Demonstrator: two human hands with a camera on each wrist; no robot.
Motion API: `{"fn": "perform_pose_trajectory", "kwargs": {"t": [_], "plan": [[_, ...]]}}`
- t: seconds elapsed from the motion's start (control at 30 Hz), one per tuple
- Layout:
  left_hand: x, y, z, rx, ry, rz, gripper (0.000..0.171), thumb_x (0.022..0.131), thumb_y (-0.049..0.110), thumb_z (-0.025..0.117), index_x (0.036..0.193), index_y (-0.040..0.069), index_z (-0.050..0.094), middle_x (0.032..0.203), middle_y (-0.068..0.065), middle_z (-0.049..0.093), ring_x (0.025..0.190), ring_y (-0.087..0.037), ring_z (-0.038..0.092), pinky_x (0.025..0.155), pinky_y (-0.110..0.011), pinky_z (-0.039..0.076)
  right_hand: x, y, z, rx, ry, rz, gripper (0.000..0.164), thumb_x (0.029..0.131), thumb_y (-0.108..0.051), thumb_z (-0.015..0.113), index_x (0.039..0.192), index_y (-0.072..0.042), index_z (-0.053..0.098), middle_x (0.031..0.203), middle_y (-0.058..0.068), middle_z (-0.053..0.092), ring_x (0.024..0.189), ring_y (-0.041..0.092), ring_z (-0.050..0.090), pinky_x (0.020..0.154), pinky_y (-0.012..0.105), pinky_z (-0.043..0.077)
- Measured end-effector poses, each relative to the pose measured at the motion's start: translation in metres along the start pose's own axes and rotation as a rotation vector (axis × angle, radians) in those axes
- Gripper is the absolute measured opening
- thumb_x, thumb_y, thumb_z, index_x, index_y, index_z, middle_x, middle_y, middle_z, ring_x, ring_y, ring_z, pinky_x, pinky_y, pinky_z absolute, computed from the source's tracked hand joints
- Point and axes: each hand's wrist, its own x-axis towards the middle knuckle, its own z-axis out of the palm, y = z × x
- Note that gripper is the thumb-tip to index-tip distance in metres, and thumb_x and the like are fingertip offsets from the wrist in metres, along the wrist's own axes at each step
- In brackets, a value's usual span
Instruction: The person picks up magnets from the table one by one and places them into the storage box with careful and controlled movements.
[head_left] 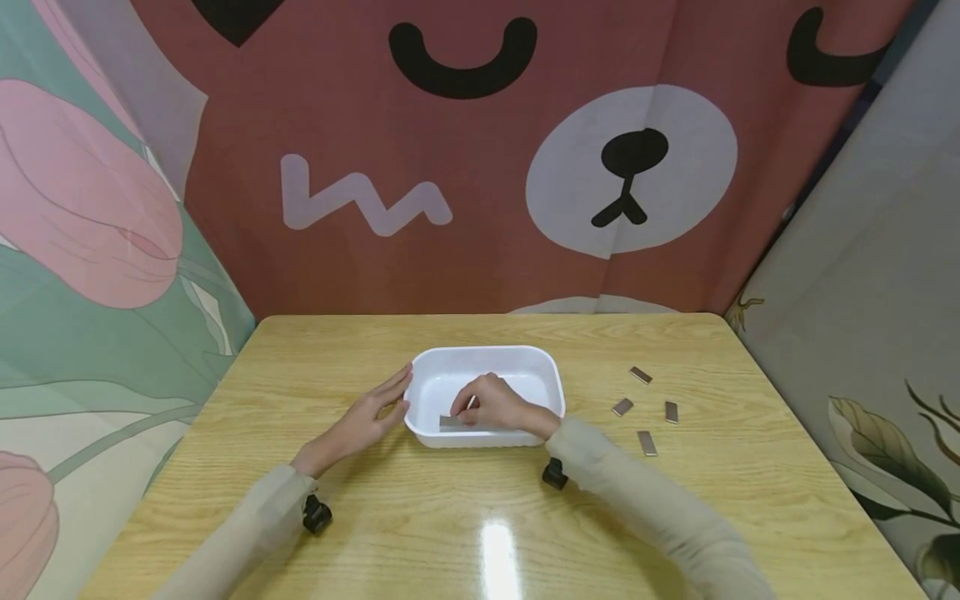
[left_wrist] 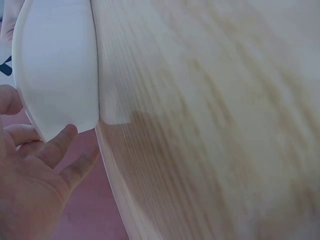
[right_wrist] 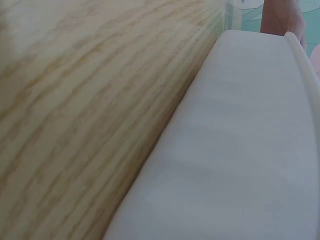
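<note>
A white plastic basin stands on the wooden table. Its left end is touched by my left hand, whose fingers lie fairly straight. In the left wrist view, the fingertips of the left hand rest against the outside of the basin wall. My right hand reaches over the rim, low inside the basin, and pinches a small flat grey metallic bar near the front left. The right wrist view shows mostly the basin's outer side; the bar is hidden there.
Right of the basin lie several small metallic bars, among them a far one, a left one, a right one and a near one. Printed curtains hang behind and beside the table.
</note>
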Motion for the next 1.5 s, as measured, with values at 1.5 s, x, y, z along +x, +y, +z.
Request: {"fn": "perform_pose_trajectory", "kwargs": {"t": [1.5], "plan": [[0.0004,-0.0030,0.0026,0.006,0.014,-0.007,0.055,0.104,0.021,0.053,0.149,-0.006,0.035,0.161,-0.009,0.023,0.142,-0.032,0.031,0.115,-0.047,0.028,0.0020,0.0023,0.0105,-0.010,-0.025,0.098,0.007,0.083,-0.001,0.078,0.083,-0.007,0.079,0.077,-0.002,0.073,0.073,0.005,0.067,0.068,0.020,0.054]]}}
